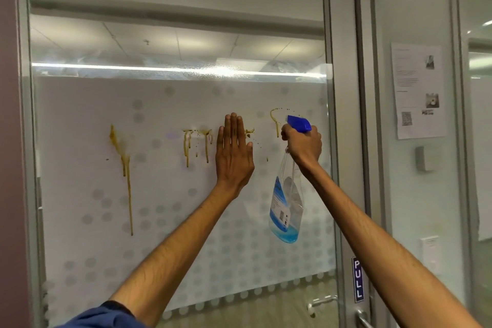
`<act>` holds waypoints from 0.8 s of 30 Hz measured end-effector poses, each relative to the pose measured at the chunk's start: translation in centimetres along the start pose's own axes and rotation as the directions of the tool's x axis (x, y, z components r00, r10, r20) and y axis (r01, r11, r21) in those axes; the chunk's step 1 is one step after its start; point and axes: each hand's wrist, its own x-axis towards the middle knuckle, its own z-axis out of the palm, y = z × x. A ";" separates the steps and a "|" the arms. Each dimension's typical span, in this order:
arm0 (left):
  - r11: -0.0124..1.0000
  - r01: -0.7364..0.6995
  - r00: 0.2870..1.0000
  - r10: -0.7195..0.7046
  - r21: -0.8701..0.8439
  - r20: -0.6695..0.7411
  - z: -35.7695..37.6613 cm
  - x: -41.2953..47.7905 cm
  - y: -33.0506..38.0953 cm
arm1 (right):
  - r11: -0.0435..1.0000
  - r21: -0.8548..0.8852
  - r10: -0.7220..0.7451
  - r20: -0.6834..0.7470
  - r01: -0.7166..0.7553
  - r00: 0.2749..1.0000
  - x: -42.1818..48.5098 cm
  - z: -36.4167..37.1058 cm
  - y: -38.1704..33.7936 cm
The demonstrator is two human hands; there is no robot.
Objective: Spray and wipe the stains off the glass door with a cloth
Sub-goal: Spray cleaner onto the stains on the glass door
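Note:
The glass door (173, 221) carries a frosted dotted film and several yellow-brown stains: a long drip (125, 165) at the left, a pair of runs (197, 145) in the middle, a curl (275, 120) at the upper right. My left hand (234, 152) presses flat on the glass, fingers straight, covering part of the middle stains. My right hand (303, 145) grips the neck of a clear spray bottle (286, 208) with a blue trigger head and a little blue liquid, nozzle pointed at the right-hand curl. No cloth is in view.
A metal door frame (343, 141) runs down the right, with a "PULL" sign (358, 279) and a lever handle (362, 318) low down. A paper notice (418, 90) hangs on the adjoining glass panel. A wall edge (10, 141) borders the left.

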 end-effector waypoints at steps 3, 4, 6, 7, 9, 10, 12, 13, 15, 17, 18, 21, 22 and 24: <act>1.000 0.000 1.000 0.000 0.016 -0.012 0.2 0.1 -0.1 | 1.000 0.004 0.001 -0.004 -0.001 1.000 0.6 0.1 0.0; 1.000 -0.003 1.000 0.003 0.021 -0.018 0.3 0.1 -0.2 | 1.000 0.003 0.001 -0.003 -0.001 1.000 0.7 0.1 0.0; 1.000 -0.014 0.999 0.014 0.027 -0.028 0.2 0.3 -0.5 | 1.000 0.002 0.000 -0.001 0.000 1.000 0.9 0.2 0.1; 0.999 -0.021 0.999 0.022 0.032 -0.033 0.2 0.4 -0.7 | 1.000 0.002 -0.001 0.000 0.001 1.000 0.9 0.2 0.1; 0.998 -0.035 0.998 0.037 0.048 -0.045 0.2 0.5 -0.9 | 1.000 0.003 -0.006 0.004 0.005 1.000 0.9 0.3 0.1; 0.998 -0.043 0.998 0.046 0.053 -0.050 0.1 0.6 -0.9 | 1.000 0.003 -0.009 0.003 0.009 1.000 0.9 0.3 0.1; 0.997 -0.059 0.997 0.062 0.058 -0.052 0.0 0.6 -1.1 | 1.000 0.001 -0.012 -0.004 0.012 1.000 1.0 0.4 0.2; 0.996 -0.065 0.996 0.068 0.062 -0.052 0.0 0.6 -1.2 | 1.000 -0.002 -0.011 -0.006 0.011 1.000 1.0 0.4 0.2; 0.996 -0.061 0.996 0.065 0.067 -0.053 0.0 0.7 -1.2 | 1.000 -0.010 -0.007 -0.006 0.007 1.000 1.2 0.5 0.2; 0.996 -0.049 0.997 0.053 0.070 -0.053 0.0 0.8 -1.2 | 1.000 -0.016 -0.005 -0.011 0.005 1.000 1.2 0.5 0.1; 0.996 -0.045 0.997 0.049 0.071 -0.051 0.0 0.8 -1.2 | 1.000 -0.015 -0.006 -0.012 0.006 1.000 1.3 0.4 0.0; 0.997 -0.032 0.998 0.036 0.075 -0.058 0.0 0.9 -1.2 | 1.000 -0.008 -0.011 -0.005 0.011 1.000 1.3 0.3 -0.1; 0.997 -0.028 0.998 0.033 0.076 -0.061 0.1 1.0 -1.2 | 1.000 -0.011 -0.013 -0.007 0.013 1.000 1.4 0.3 -0.1; 0.997 -0.024 0.998 0.029 0.080 -0.062 0.1 1.2 -1.2 | 1.000 -0.019 -0.015 -0.028 0.014 1.000 1.5 0.2 0.0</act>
